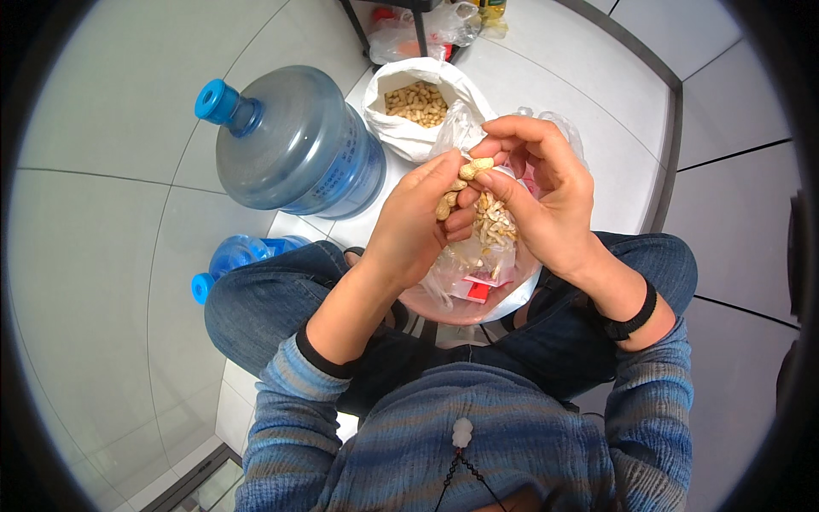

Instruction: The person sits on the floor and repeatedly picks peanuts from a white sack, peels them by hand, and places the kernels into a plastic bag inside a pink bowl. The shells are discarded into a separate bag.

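Note:
Several unshelled peanuts [446,206] are held in the curled fingers of my left hand [413,214]. One more peanut [476,168] sits between the fingertips of both hands, with the thumb of my right hand [549,195] pressed against its lower side. Its shell looks whole. Below my hands, empty peanut shells [495,221] lie on clear plastic in a pinkish bin [441,309] between my knees. Part of the bin is hidden by my hands. Beyond them stands a white sack [400,137] with its mouth rolled open, holding many peanuts [417,105].
On the left a large blue water jug [301,141] stands close to the sack. A smaller blue bottle [237,257] is beside my left knee. Plastic bags [422,32] lie under a dark-legged stand [419,29] at the back. A tiled wall [96,128] rises on the left.

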A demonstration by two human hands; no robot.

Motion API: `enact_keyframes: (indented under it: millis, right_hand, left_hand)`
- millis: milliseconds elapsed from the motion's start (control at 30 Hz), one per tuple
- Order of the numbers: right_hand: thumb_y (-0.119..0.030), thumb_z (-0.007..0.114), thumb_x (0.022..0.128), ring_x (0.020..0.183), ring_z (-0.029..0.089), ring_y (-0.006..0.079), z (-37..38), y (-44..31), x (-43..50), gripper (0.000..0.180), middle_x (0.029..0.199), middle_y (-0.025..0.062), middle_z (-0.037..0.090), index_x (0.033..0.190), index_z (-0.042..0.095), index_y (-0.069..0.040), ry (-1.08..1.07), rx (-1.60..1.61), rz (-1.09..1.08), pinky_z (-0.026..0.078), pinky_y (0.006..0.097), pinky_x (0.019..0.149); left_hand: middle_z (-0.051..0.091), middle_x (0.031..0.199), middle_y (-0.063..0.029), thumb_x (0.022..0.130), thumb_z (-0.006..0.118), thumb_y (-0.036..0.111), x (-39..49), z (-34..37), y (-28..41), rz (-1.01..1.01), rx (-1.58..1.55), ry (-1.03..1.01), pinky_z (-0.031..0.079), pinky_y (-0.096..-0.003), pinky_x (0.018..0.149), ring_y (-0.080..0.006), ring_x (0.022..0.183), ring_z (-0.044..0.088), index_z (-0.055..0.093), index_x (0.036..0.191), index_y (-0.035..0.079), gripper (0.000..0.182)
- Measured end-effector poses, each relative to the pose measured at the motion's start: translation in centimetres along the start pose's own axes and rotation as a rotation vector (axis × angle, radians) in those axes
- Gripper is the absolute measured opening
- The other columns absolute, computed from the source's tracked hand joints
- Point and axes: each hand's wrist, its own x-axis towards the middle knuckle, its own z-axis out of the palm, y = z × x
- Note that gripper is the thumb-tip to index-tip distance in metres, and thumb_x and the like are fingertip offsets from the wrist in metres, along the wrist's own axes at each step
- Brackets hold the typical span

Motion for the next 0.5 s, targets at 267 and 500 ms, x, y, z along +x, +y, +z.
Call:
enact_keyframes:
  millis: [267,500]
  right_hand:
    - [-0.008,0.065,0.084,0.074,0.048,0.0054,0.34,-0.01,0.07,0.023,0.081,0.0000,0.054,0.103,0.054,-0.002,0.051,0.313,0.285,0.039,0.0205,0.063]
    - [-0.024,0.054,0.094,0.061,0.038,0.0093,-0.25,0.16,-0.17,0.025,0.064,0.0036,0.044,0.081,0.049,-0.002,-0.158,-0.016,0.227,0.037,0.0258,0.054]
  left_hand:
    - [0.040,0.071,0.0036,0.099,0.041,0.025,0.02,0.60,-0.34,0.204,0.173,-0.028,0.028,-0.0194,0.051,-0.0042,0.056,0.032,0.049,0.099,0.005,0.022]
    - [0.037,0.068,0.0048,0.098,0.045,0.024,0.24,0.39,-0.84,0.312,0.377,0.004,0.027,-0.0196,0.051,-0.0037,0.054,0.030,0.048,0.096,0.004,0.020]
